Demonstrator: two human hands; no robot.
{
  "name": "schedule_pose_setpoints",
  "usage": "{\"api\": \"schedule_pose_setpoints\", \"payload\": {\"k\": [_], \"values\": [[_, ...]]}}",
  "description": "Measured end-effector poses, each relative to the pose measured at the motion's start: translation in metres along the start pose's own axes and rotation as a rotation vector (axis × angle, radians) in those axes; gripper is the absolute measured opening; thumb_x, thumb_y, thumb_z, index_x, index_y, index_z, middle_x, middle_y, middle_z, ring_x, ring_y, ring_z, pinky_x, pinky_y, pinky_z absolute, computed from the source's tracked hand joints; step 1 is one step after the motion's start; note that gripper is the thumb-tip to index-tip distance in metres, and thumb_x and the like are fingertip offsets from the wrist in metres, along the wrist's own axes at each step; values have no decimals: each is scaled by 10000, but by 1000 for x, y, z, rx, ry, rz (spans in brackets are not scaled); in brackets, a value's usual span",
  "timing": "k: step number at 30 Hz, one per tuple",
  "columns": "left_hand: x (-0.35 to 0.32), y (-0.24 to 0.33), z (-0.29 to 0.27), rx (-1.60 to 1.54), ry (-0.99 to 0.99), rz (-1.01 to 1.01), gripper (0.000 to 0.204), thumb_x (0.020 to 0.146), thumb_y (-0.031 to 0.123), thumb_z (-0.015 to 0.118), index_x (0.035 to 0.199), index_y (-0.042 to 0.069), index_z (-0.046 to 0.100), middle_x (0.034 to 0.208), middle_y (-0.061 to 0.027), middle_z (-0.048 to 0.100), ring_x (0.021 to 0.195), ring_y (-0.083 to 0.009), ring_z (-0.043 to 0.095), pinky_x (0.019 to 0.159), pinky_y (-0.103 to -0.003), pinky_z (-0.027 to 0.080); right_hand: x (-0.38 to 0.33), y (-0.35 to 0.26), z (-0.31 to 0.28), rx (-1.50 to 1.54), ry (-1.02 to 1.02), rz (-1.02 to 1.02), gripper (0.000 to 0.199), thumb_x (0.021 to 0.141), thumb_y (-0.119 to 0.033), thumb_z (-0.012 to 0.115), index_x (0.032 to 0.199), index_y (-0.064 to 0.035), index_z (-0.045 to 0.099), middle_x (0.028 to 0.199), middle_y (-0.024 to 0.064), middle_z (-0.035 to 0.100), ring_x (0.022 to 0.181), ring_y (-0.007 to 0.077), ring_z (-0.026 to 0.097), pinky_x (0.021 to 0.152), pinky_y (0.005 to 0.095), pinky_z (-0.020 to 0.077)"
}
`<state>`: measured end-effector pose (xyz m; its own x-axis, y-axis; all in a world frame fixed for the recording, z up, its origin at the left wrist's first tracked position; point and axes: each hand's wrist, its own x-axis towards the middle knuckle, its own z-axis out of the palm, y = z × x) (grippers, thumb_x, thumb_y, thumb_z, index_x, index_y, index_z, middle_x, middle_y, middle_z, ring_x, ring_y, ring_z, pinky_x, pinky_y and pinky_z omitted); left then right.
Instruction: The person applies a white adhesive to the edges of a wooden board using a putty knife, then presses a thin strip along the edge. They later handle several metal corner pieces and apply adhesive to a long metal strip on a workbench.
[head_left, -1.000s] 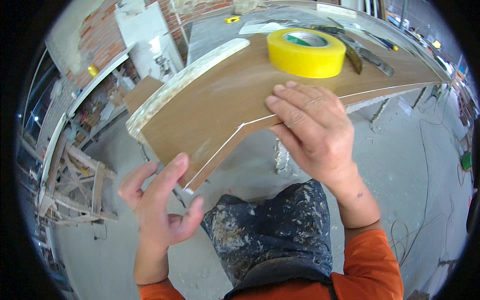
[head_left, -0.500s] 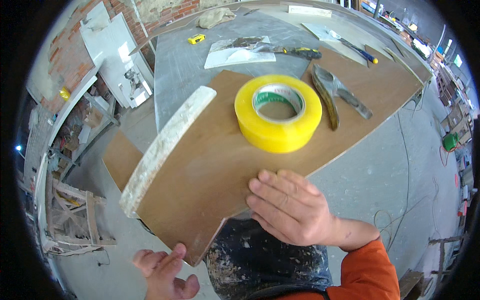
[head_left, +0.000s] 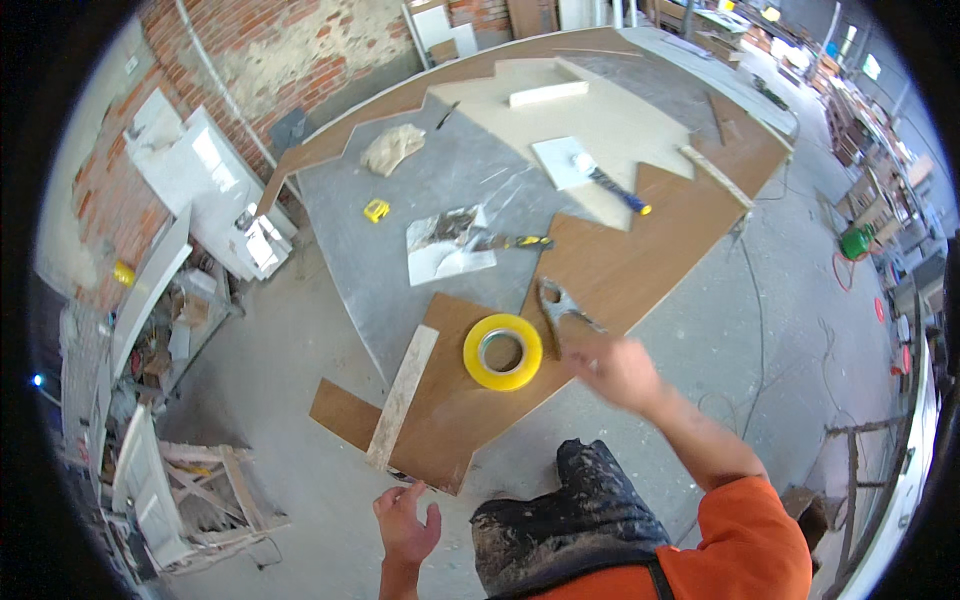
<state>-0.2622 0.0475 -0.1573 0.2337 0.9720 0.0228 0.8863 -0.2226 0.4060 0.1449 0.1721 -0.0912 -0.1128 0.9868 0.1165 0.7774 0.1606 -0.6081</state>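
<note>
A yellow tape roll (head_left: 502,351) lies flat on a brown board (head_left: 600,270) at the near end of a large work surface. My right hand (head_left: 615,370) is blurred with motion just right of the roll, over the board and beside a metal trowel (head_left: 558,305); whether it holds anything I cannot make out. My left hand (head_left: 405,520) hangs open below the board's near corner, touching nothing. A pale wooden strip (head_left: 402,395) lies along the board's left edge.
Further back on the grey surface (head_left: 400,210) lie a putty knife with yellow-black handle (head_left: 512,242) on a white sheet, a small yellow object (head_left: 376,210), a crumpled rag (head_left: 392,148) and a blue-handled tool (head_left: 615,190). Rubble, panels and a wooden frame (head_left: 195,490) crowd the left floor.
The view has pulled back and up, so the board looks much smaller. My right hand has lifted off the board's near edge and moved toward the trowel. My left hand has stayed low.
</note>
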Motion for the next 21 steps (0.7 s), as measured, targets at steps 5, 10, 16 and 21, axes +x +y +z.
{"api": "schedule_pose_setpoints", "payload": {"k": [5, 10, 16, 21], "values": [[87, 60, -33, -160, 64, 87, 419, 832, 129, 700, 1234, 39, 621, 1143, -145, 684, 1093, -354, 602, 976, -468, 446, 55, 130, -85, -228, 158, 392, 234, 861, -257, 641, 984, -78, 729, 877, 221, 698, 811, 420, 671, 753, 504, 548], [212, 143, -8, -369, 37, 19, 390, 901, 118, 660, 1269, 8, 597, 1222, -169, 673, 1172, -334, 625, 1001, -423, 475, 151, 246, -94, -354, 243, 391, 384, 851, -260, 681, 1175, -54, 671, 1024, 215, 685, 985, 396, 657, 902, 469, 528], [385, 242, 71, -906, -68, -228, 473, 968, 96, 617, 1409, -8, 484, 1393, -190, 588, 1239, -280, 604, 1059, -372, 465, 232, 335, -82, -433, -33, 345, 370, 828, -308, 721, 1085, -43, 692, 1131, 183, 652, 1052, 386, 642, 911, 481, 535], [526, 273, 162, -1027, -72, -586, 608, 939, 106, 638, 1476, -48, 399, 1487, -237, 487, 1343, -282, 521, 1111, -374, 417, 268, 343, -145, -88, -195, 389, 265, 826, -241, 688, 938, -1, 699, 1026, 182, 669, 938, 329, 677, 804, 455, 565]]}}
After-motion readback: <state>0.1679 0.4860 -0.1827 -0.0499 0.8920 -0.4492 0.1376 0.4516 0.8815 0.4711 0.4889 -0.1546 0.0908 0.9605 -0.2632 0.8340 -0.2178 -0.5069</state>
